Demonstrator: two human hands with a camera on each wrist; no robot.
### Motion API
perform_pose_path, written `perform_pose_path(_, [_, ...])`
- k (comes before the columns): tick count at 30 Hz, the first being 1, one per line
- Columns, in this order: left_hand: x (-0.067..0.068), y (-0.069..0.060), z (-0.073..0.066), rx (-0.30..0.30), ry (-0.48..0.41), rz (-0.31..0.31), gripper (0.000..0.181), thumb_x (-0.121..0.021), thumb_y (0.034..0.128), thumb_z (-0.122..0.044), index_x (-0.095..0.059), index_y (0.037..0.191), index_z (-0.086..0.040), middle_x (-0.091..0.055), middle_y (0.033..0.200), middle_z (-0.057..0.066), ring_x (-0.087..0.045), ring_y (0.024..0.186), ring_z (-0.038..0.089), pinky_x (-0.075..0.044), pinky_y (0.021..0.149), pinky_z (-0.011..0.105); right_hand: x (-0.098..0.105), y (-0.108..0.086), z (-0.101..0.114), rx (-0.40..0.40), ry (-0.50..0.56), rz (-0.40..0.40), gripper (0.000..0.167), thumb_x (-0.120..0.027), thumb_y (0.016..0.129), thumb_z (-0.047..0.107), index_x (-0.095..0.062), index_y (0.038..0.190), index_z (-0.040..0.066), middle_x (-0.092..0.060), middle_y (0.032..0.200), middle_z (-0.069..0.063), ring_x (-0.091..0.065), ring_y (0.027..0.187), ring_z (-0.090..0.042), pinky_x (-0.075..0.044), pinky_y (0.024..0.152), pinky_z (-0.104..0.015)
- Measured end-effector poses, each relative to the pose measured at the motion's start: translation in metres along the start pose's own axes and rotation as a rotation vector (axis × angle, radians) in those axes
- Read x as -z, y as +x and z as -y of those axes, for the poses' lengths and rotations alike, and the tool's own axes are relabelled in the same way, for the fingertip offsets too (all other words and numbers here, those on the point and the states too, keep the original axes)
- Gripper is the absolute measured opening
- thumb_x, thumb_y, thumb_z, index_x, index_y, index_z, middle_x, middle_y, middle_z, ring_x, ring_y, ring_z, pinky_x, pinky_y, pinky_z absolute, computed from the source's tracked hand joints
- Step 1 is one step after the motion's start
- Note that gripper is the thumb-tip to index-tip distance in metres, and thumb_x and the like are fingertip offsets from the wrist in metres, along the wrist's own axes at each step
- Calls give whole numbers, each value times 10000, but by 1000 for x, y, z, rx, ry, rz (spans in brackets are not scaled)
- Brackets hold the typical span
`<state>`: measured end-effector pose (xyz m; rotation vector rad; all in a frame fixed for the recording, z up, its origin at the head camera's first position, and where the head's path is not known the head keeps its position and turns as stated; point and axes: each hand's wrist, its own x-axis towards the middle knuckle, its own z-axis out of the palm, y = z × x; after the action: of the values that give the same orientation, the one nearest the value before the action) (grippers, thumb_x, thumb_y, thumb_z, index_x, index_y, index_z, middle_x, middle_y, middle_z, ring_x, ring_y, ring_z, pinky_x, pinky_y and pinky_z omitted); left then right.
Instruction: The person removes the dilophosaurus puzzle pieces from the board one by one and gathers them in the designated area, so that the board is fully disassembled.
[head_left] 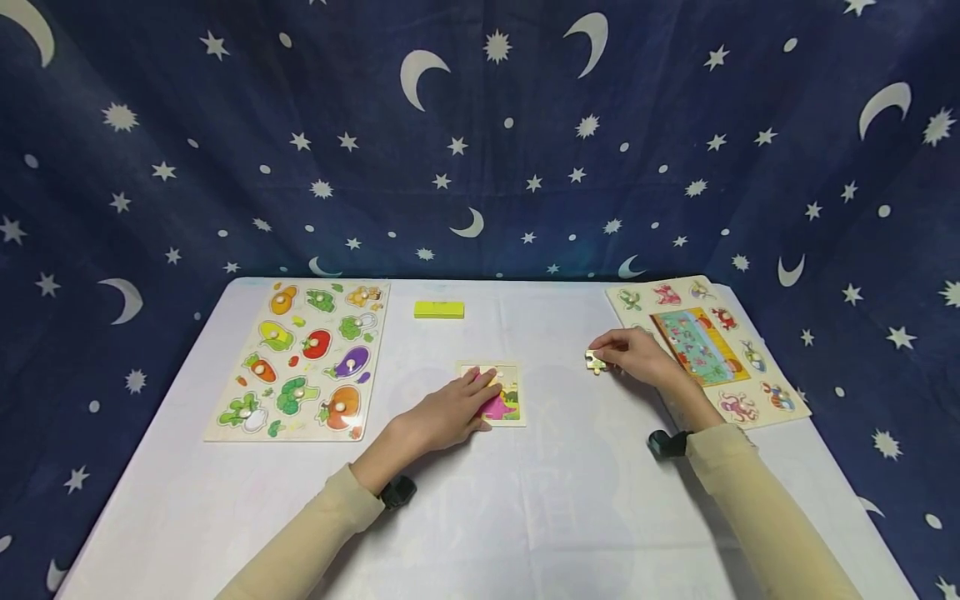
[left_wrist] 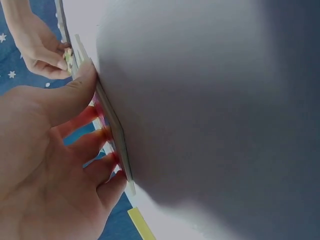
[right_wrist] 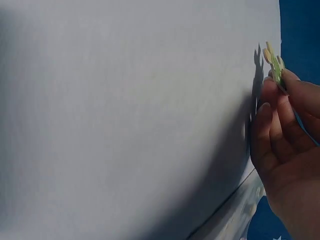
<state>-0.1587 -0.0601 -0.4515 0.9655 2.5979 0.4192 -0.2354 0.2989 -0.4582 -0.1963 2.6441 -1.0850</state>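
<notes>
In the head view a small framed puzzle [head_left: 512, 408] with a pink shape lies mid-table. My left hand [head_left: 450, 411] rests on its left part, fingers extended over the picture; in the left wrist view the thumb of that hand [left_wrist: 55, 145] lies at the near edge of the frame [left_wrist: 116, 127]. To the right, my right hand [head_left: 637, 356] pinches a small jigsaw piece [head_left: 595, 362] just over the table. The right wrist view shows the green and yellow piece [right_wrist: 276, 67] between thumb and fingers of the hand [right_wrist: 290, 135].
A vegetable puzzle board [head_left: 300, 425] lies at the left. A yellow box [head_left: 438, 310] stands at the back. On the right, under and behind my right forearm, a sea animal board [head_left: 776, 412] bears a rectangular picture [head_left: 693, 342]. A starry blue cloth [head_left: 480, 175] hangs behind the table.
</notes>
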Motion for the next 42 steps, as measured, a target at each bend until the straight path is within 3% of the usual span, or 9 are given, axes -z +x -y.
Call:
perform_pose_path(7, [2,0,-1,6,-4,10,666,-649,1016,-329,-391,1596,-127,-258,1707,76,-224,1582,313,-332,1225,501,3,-2,-3,-37,-48,-18,184,-659,998,93,-743,1127,-10,-701,901,-97,-576,765,-178,-502,638,-234])
perform_pose_path(16, [1,-2,2,-6,-25,8,662,-641,1023,-330,-386,1602,-135,-256,1708,74,-221,1583,319,-329,1227,499,-3,-3,-5,65,-164,-118,110,-735,948,98,-770,1022,24,-743,984,-134,-595,863,-205,-470,760,-284])
perform_pose_path(20, [1,-3,3,-10,-20,11,661,-630,1028,-345,-377,1608,-154,-245,1712,70,-220,1583,313,-333,1225,498,-6,-4,0,63,-130,-133,117,-734,948,92,-755,1038,20,-735,976,-147,-613,746,-178,-512,658,-266])
perform_pose_path(23, [0,-5,4,-21,-8,4,647,-625,1032,-341,-389,1602,-148,-252,1707,96,-233,1577,329,-342,1220,500,-11,-3,9,57,-77,-127,132,-719,959,99,-743,1063,21,-726,986,-158,-610,647,-165,-515,553,-260])
perform_pose_path(26, [1,-6,5,-33,2,-11,631,-624,1035,-331,-405,1593,-132,-262,1699,127,-248,1570,347,-350,1214,505,-17,-1,19,54,-55,-116,147,-711,972,138,-743,1080,43,-717,1014,-149,-609,616,-169,-496,526,-262])
perform_pose_path(33, [3,-10,10,-49,30,-28,619,-622,1036,-334,-422,1583,-127,-276,1687,163,-264,1559,371,-370,1198,512,-41,7,40,91,-52,-84,149,-727,961,165,-758,1074,73,-728,990,-104,-597,653,-158,-510,553,-264])
perform_pose_path(42, [5,-14,15,-39,-9,-19,574,-623,1037,-309,-462,1565,-154,-278,1686,165,-241,1569,365,-372,1196,524,-62,10,64,138,-48,-26,175,-744,946,164,-775,1093,76,-718,942,-63,-597,744,-163,-513,624,-263])
